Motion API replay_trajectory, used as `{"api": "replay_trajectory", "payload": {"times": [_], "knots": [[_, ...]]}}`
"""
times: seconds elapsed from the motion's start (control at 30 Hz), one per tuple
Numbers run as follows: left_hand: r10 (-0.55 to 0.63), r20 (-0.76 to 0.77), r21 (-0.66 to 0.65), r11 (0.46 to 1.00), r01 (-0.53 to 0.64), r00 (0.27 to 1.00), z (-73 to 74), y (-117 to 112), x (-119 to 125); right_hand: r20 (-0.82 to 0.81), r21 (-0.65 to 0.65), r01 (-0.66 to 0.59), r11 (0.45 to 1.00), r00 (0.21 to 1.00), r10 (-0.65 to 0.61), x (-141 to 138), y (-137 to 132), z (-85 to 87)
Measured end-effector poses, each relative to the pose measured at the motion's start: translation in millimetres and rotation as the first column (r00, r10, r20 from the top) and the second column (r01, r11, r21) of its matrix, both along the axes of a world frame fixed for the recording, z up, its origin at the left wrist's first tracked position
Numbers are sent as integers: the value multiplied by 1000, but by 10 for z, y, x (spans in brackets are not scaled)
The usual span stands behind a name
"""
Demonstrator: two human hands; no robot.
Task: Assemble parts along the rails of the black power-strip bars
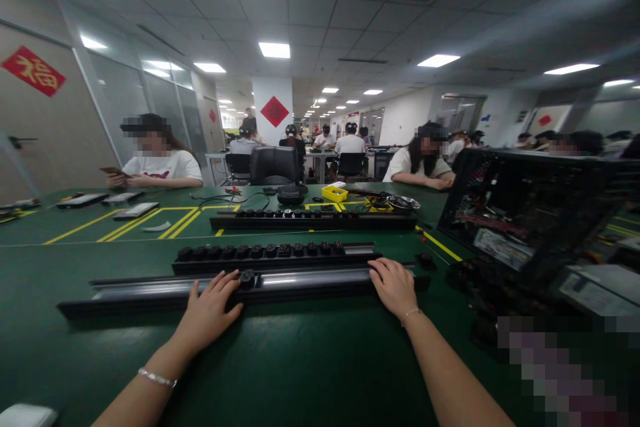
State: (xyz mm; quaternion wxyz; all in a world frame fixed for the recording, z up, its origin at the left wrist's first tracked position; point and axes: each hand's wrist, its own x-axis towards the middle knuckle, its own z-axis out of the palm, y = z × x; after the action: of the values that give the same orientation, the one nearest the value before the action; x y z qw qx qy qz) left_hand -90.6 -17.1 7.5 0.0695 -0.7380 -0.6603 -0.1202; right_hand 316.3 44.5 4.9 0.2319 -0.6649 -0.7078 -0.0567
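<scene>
Okay, only the head view to go on. The front rail lies lengthwise across the green table, right in front of the person, with one black knob sitting in its silvery channel.

Left hand is palm down on the rail just beside that knob, fingers fanned out and not wrapped around anything. Right hand lies over the rail near its right end, fingers loosely bent, also not clenched; can't tell how hard either one presses. My read is that the step in hand is steadying or lining up the rail, and any move from here would call for even pressure from both hands so that lone knob doesn't get bumped.

Just behind it there's a second rail carrying a whole row of black knobs, and a third rail further back.

Containers: the yellow tray has something small and pale in it, too tiny to name. The dark casing at right has parts inside, including a labelled pale unit.
</scene>
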Motion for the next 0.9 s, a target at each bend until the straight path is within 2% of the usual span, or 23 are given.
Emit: {"api": "replay_trajectory", "payload": {"times": [0.13,0.63,0.9], "knots": [[-49,2,-6,999,49,999,-9,5,44,8,3,10,1000,1000,-10,0,6,-3],[-58,-15,-25,998,58,998,-4,9,84,-9,-17,6,1000,1000,-6,-6,-5,24],[-128,-8,69,989,128,992,-78,14,194,-5,-7,15,1000,1000,-15,5,9,15]]}}
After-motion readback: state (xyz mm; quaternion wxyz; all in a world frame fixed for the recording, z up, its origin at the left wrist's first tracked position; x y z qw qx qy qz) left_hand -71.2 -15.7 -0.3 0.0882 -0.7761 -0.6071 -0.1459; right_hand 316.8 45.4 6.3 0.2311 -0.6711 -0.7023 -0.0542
